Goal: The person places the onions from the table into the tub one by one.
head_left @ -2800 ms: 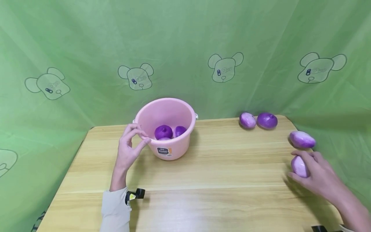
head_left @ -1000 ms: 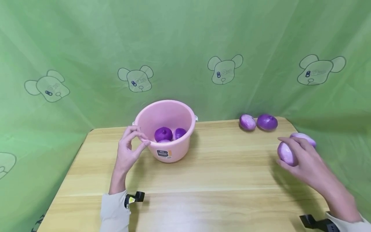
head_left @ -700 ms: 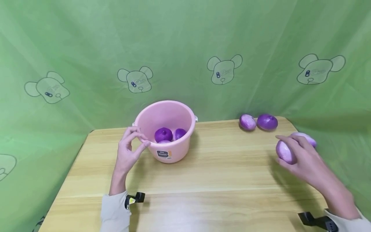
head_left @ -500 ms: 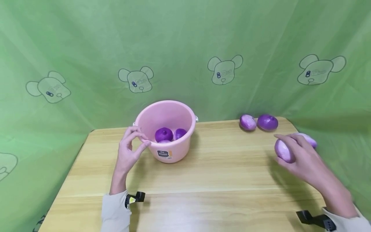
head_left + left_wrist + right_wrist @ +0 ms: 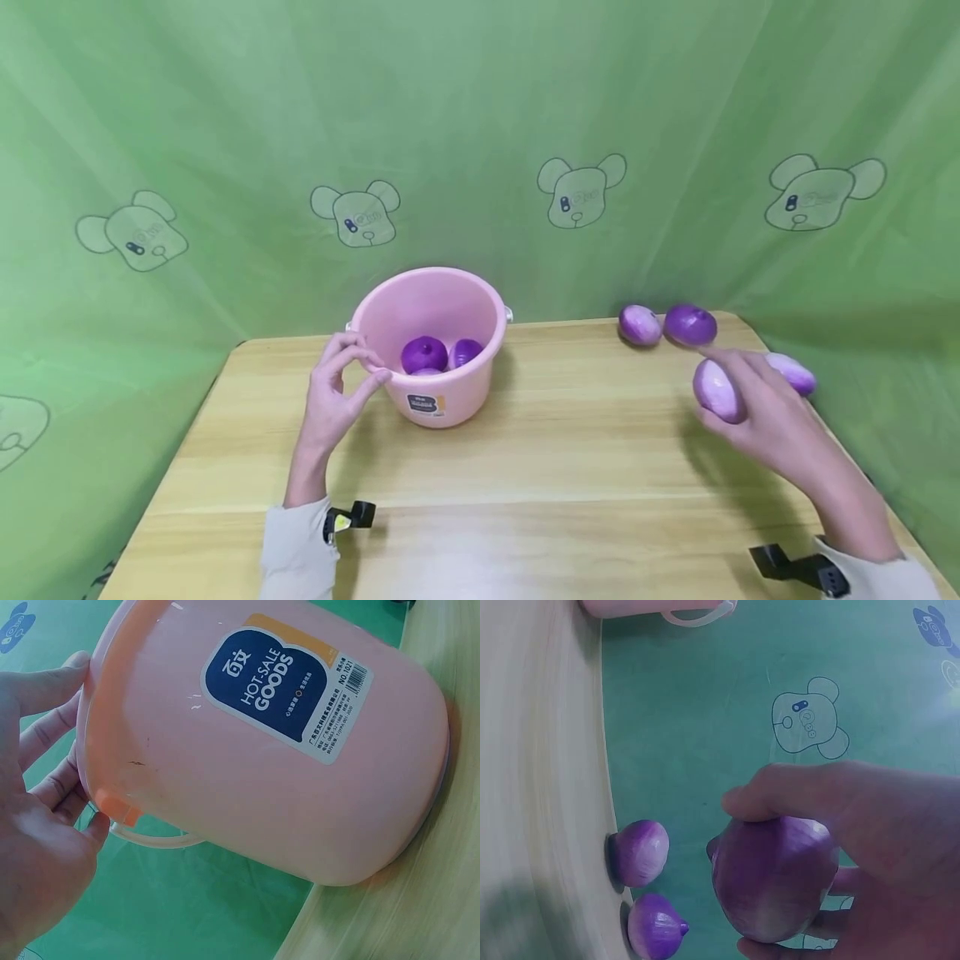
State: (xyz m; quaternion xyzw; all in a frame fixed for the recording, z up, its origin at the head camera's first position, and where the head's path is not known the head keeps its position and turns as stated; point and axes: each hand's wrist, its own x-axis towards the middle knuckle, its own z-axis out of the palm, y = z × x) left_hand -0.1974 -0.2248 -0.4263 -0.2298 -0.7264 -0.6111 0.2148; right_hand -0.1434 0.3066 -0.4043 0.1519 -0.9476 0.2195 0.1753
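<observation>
A pink bucket (image 5: 450,400) stands upright on the table, with several purple onions (image 5: 424,354) inside it. At its near-left rim, my left hand (image 5: 333,404) holds the edge between thumb and fingers; the left wrist view shows the thumb on one side of the rim (image 5: 88,735) and fingers on the other. My right hand (image 5: 768,417) grips a purple onion (image 5: 718,392) above the table's right part. In the right wrist view this onion (image 5: 776,877) sits between thumb and fingers, raised clear of the wood.
Two onions (image 5: 640,325) lie side by side at the table's back right. Another onion (image 5: 793,373) rests near the right edge, partly behind my right hand. A green cloth (image 5: 480,125) with printed bear heads hangs behind the wooden table (image 5: 525,475).
My right hand has lifted the onion from the table's right side and carried it leftward and slightly away from me. My left hand stays on the bucket's rim.
</observation>
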